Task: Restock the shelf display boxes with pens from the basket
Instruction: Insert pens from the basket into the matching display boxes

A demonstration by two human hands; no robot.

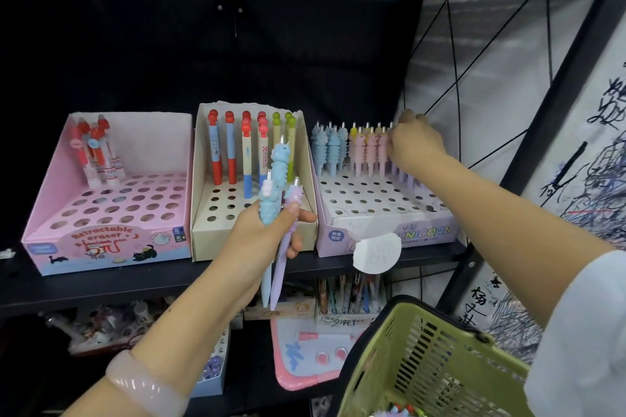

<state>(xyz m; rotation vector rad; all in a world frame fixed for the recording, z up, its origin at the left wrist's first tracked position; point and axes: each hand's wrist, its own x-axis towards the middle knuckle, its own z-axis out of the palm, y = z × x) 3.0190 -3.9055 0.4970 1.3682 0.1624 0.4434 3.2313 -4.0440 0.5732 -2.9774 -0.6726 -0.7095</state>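
Filling the unicorn box, spares kept ready

Left hand grips three pens as a reserve; right hand pinches one into the box just below it. Basket hangs on that forearm.

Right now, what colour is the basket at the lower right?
The basket is light yellow-green plastic with slotted walls, seen best in the head view.

unicorn display box, pale lilac, holed tray, on shelf at right; back rows filled with blue and pink unicorn pens standing upright. three more unicorn pens bunched upright in front of middle box. green basket low right.
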